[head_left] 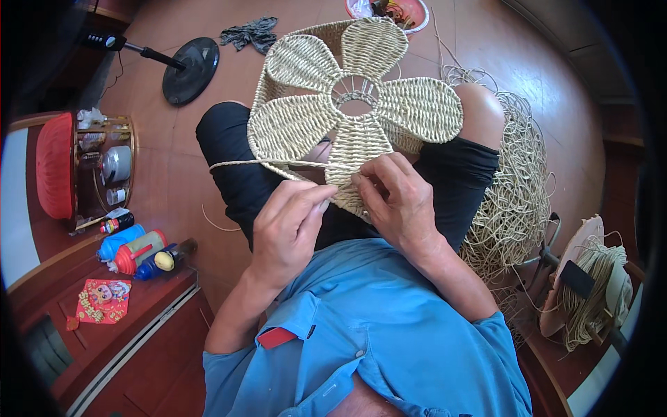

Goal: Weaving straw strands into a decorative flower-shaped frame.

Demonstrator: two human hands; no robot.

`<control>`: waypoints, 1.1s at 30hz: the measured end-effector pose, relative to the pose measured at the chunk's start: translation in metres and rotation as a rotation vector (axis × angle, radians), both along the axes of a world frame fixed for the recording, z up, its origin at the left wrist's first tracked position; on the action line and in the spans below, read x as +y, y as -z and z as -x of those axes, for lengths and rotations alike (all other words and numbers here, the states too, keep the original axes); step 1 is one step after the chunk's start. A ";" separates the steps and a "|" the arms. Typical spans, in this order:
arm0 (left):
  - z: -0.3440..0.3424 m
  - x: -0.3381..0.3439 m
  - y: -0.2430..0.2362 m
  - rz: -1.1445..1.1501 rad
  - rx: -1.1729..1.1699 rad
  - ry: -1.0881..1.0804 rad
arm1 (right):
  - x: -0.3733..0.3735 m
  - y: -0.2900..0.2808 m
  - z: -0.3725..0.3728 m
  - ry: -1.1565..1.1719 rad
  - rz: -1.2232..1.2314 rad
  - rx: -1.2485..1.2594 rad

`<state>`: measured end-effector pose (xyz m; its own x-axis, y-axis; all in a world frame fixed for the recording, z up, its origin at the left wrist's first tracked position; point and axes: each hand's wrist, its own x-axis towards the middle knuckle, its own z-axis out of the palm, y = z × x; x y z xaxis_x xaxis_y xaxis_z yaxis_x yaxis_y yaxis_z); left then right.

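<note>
Shirt: the blue shirt [403, 292] is nearest, below the woven flower [358, 142].
Left hand: the left hand [285, 226] is by the flower's lower petal, its fingertips bunched together; whether they pinch anything, I cannot tell.
Right hand: the right hand [397, 198] curls thumb and fingers in at that petal, covering part of its right edge; what they grip, I cannot tell.
Cord: a loose strand [264, 162] crosses the flower's lower petal and sticks out left.
Flower: five petals round an open ring, lying over the lap between the knees.
Heap: tangled cord [511, 208] spreads right of the flower, against the right leg.
Reel: a cord-wound reel [597, 281] stands beyond the heap, lower right of the flower.
Bottles: several bottles [142, 251] crowd the surface [163, 295] lower left of the flower.
Rack: a rack [134, 149] with a kettle [117, 165], well left of the flower.
Fan base: a round black fan base [194, 69], upper left of the flower.
Cloth: a crumpled dark cloth [251, 33], beyond the flower's left side.
Basin: a red-rimmed basin [420, 17], just past the flower's top petal.
</note>
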<state>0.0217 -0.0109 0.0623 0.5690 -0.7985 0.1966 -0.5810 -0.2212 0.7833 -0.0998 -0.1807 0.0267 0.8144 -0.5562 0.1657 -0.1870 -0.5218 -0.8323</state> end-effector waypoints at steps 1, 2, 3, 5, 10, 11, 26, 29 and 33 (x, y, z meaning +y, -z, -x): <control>0.002 0.002 0.014 0.011 -0.053 0.002 | 0.000 0.000 0.000 0.002 0.033 0.020; 0.004 0.003 0.026 -0.006 -0.033 -0.022 | -0.001 0.000 0.000 -0.009 0.029 0.007; 0.005 0.004 0.036 0.003 -0.107 -0.004 | -0.001 -0.001 0.000 -0.014 0.032 0.006; 0.008 0.008 0.049 0.014 -0.179 0.014 | -0.002 -0.001 0.003 0.008 -0.034 0.020; 0.012 0.013 0.050 -0.077 -0.393 0.083 | -0.006 0.001 0.008 0.015 -0.060 0.069; 0.012 0.013 0.049 -0.077 -0.392 0.083 | -0.006 0.001 0.008 0.016 -0.075 0.070; 0.003 0.002 0.038 -0.292 -0.601 0.182 | 0.006 -0.004 0.009 -0.038 -0.110 0.084; 0.004 -0.003 0.037 -0.391 -0.776 0.218 | 0.008 -0.003 0.008 -0.085 0.002 0.090; 0.001 -0.005 0.034 -0.228 -0.529 0.138 | 0.010 -0.005 0.006 -0.101 0.090 0.151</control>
<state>0.0207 -0.0162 0.0281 0.3280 -0.9136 0.2404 -0.9152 -0.2442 0.3207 -0.1063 -0.1709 0.0313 0.8845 -0.4590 0.0832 -0.2489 -0.6152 -0.7480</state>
